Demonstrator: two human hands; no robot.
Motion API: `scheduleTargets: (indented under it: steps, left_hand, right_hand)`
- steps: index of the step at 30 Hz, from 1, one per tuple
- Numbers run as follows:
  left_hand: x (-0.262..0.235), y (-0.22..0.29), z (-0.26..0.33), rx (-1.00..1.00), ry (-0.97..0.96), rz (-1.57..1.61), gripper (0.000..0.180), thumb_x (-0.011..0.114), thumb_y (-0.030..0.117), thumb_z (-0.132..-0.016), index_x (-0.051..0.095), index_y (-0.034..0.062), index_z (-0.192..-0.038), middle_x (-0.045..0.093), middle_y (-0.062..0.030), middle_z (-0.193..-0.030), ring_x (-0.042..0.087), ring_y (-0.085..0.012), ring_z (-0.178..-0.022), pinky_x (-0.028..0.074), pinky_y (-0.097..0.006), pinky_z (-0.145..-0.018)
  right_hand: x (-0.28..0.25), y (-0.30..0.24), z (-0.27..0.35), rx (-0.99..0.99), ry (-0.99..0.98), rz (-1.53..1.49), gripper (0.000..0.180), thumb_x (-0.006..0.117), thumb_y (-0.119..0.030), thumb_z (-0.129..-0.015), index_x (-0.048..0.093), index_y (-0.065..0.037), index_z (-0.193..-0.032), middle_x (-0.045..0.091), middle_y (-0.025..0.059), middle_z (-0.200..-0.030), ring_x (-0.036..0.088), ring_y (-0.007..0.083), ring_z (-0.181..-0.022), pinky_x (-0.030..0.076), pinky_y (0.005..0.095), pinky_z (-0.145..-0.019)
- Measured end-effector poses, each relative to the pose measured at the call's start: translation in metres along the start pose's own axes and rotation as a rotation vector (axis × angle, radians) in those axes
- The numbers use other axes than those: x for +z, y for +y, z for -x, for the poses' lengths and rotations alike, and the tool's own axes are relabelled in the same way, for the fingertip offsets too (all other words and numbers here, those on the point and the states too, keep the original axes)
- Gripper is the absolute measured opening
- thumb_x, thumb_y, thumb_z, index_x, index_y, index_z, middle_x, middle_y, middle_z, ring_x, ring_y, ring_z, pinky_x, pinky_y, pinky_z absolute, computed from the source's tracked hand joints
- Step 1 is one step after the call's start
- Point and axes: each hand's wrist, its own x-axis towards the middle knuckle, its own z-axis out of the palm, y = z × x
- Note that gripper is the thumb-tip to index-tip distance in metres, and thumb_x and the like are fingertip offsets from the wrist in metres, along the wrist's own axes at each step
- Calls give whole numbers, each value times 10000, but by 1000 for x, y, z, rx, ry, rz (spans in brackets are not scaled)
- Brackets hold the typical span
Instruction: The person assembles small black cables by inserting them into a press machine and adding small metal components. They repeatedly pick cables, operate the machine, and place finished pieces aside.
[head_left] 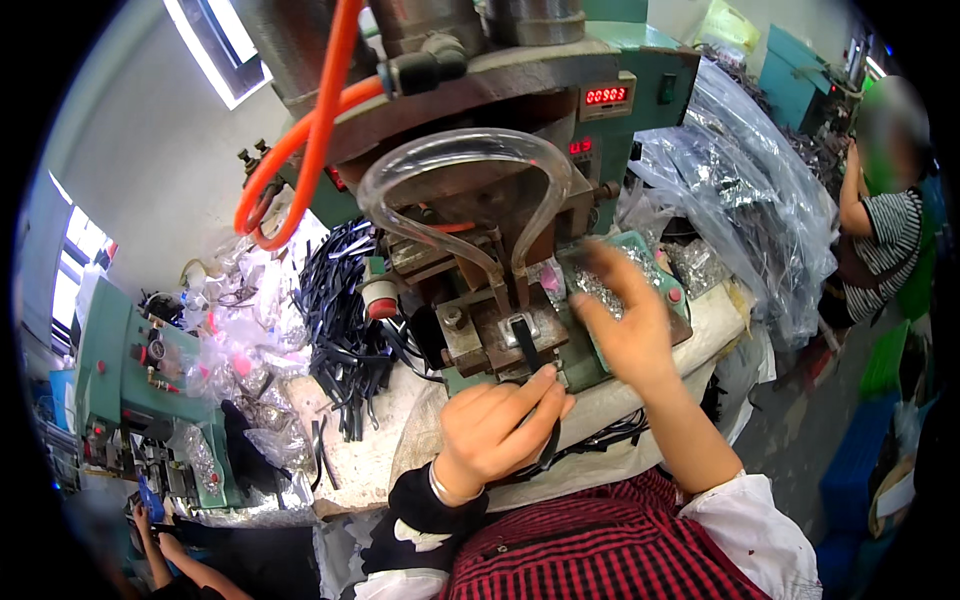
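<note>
Left hand [497, 425] pinches one black strap [527, 345] at one press [500, 330]

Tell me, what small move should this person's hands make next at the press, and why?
Probably bring the right hand back from the tray of small silvery parts to the black strap. The left hand pinches the strap's lower end, with its top lying on the metal block under the press head, and the right hand is blurred over the tray.
</note>
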Motion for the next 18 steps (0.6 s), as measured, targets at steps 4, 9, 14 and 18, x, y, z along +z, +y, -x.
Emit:
scheduleTargets:
  steps: [4, 9, 14, 18]
  left_hand:
    - [13, -11, 4, 58, 38, 38, 253, 846, 86, -741, 715, 67, -957, 740, -94, -975, 612, -125, -555, 403, -250, -466]
    - [17, -13, 14, 66, 148, 22, 250, 846, 110, -738, 709, 75, -944, 742, -96, -1013, 539, -102, -518, 377, -241, -462]
    - [-6, -1, 33, -135, 123, 57, 243, 761, -3, -687, 725, 53, -920, 752, -99, -985, 646, -164, -659, 469, -286, -531]
    - [-16, -58, 76, -815, 237, -309, 329, 794, 68, -813, 671, 1, -1111, 617, -84, -980, 545, -182, -693, 434, -262, -587]
  right_hand:
    - [-52, 110, 1, 117, 279, 161, 475, 573, 41, -882, 555, -11, -1353, 618, 148, -1306, 591, 259, -1205, 425, 363, -1066]
    - [-77, 74, 35, 61, -55, 807, 379, 770, -88, -767, 699, -33, -1135, 681, 158, -977, 637, 332, -931, 502, 408, -851]
    - [-60, 86, 34, -95, 9, 1004, 250, 797, -129, -737, 722, -52, -963, 664, 131, -897, 609, 346, -942, 487, 447, -832]
    - [-41, 95, 25, -192, 70, 910, 125, 774, -95, -753, 714, -73, -861, 629, 86, -821, 600, 318, -874, 477, 436, -758]
